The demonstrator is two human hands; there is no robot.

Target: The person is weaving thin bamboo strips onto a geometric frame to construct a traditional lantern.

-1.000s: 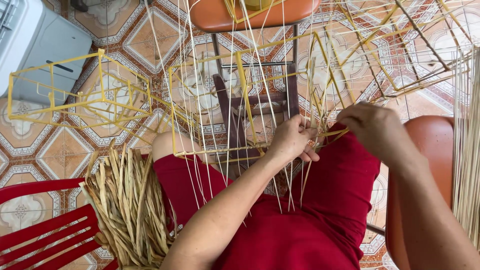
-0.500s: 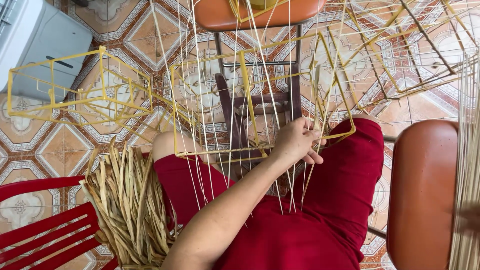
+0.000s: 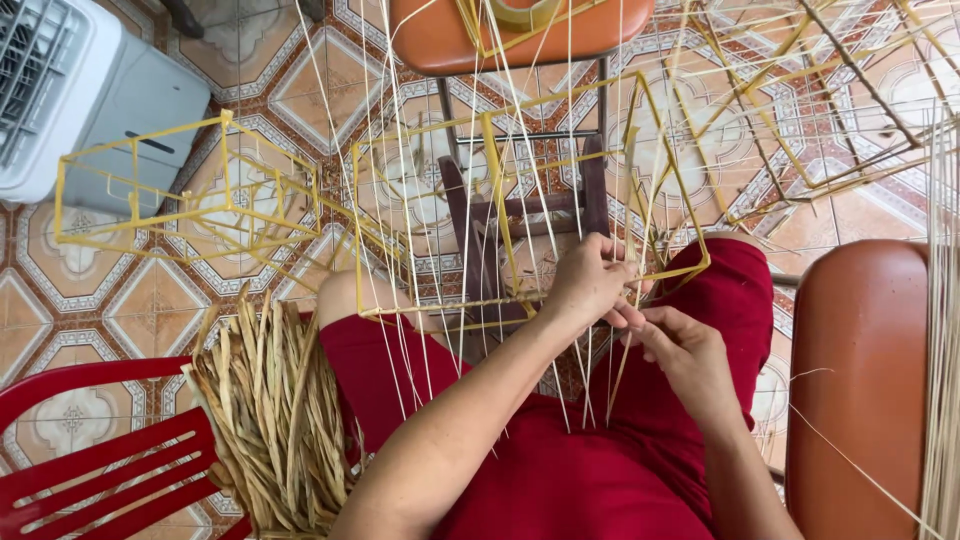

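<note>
Underfoot, patterned floor tiles [image 3: 120, 300] in orange and white spread across the whole view. At the right edge stands a brown-orange chair [image 3: 860, 390] with a sheaf of pale straw strips [image 3: 942, 330] hanging beside it; a second orange seat [image 3: 440, 40] sits at the top. A grey-and-white fan unit [image 3: 80, 100] occupies the upper left corner, and a red plastic chair [image 3: 90, 470] the lower left, with a bundle of dried leaf strips [image 3: 280, 420] resting against it. A yellow stick frame [image 3: 190, 200] lies on the floor at left. Over the person's lap in red shorts, a larger yellow box-shaped frame [image 3: 520, 200] is held upright, long thin strips dangling through it. Left hand [image 3: 590, 280] closes around the frame's lower bar, fingers curled. Right hand [image 3: 680, 345] sits just below it, fingertips pinching a thin pale strip [image 3: 618, 375].
</note>
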